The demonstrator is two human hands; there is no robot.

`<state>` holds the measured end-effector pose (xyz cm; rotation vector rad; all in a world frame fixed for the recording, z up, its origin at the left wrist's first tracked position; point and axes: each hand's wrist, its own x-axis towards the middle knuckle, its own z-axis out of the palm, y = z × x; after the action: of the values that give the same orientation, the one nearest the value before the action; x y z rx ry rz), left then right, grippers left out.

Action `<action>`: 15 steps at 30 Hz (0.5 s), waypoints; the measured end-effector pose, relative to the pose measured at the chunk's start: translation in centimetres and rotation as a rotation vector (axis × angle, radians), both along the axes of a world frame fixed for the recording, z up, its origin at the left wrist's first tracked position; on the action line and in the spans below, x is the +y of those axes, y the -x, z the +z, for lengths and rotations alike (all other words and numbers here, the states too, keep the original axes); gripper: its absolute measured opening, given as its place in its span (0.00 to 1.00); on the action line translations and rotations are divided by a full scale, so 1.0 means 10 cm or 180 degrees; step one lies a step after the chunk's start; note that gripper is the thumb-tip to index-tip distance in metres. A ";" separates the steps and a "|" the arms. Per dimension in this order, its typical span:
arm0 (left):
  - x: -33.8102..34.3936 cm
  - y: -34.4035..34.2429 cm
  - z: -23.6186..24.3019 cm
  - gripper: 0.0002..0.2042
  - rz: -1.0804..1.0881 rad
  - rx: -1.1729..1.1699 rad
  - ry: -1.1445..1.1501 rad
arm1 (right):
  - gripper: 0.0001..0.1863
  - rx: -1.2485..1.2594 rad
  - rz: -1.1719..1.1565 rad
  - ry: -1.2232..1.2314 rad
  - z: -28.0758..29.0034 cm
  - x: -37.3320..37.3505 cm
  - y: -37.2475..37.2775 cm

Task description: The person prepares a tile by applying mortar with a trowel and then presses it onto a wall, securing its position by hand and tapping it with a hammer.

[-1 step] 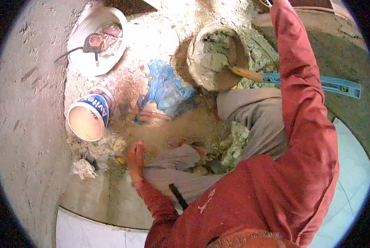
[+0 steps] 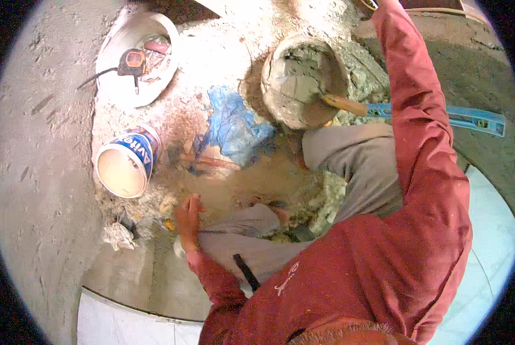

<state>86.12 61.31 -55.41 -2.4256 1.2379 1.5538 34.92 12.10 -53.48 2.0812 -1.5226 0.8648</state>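
Little changed: view shifts slightly, left hand (image 2: 188, 216) stays beside grey fabric trouser leg (image 2: 234, 222), fingers loosely bent, seemingly empty. Right hand (image 2: 386, 2) cut off at upper edge; grip cannot be told. Wooden-handled trowel (image 2: 346, 105) rests in round, mortar-caked bucket (image 2: 267, 86); work seems unadvanced.

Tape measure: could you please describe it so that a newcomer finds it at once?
At the picture's upper left is a white bucket. The tape measure shows against its open mouth. Its orange-and-black face and black strap set it apart from the scraps beside it.
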 end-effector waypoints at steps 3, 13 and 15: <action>-0.63 0.20 -0.08 0.21 -0.0005 0.0103 0.0251 | 0.09 -0.0585 0.0038 -0.1374 -0.18 -0.01 0.43; -1.43 0.72 -0.50 0.17 0.0098 0.1050 0.1079 | 0.31 -0.1069 -0.0089 -0.4987 -0.64 1.00 0.64; -1.50 0.90 -0.65 0.19 -0.0148 0.1502 0.1151 | 0.35 -0.1355 -0.0606 -0.5874 -0.81 1.31 0.76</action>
<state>77.08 46.27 -61.91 -2.2547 1.7727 2.1352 27.37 25.17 -61.57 2.5474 -3.3862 -0.6778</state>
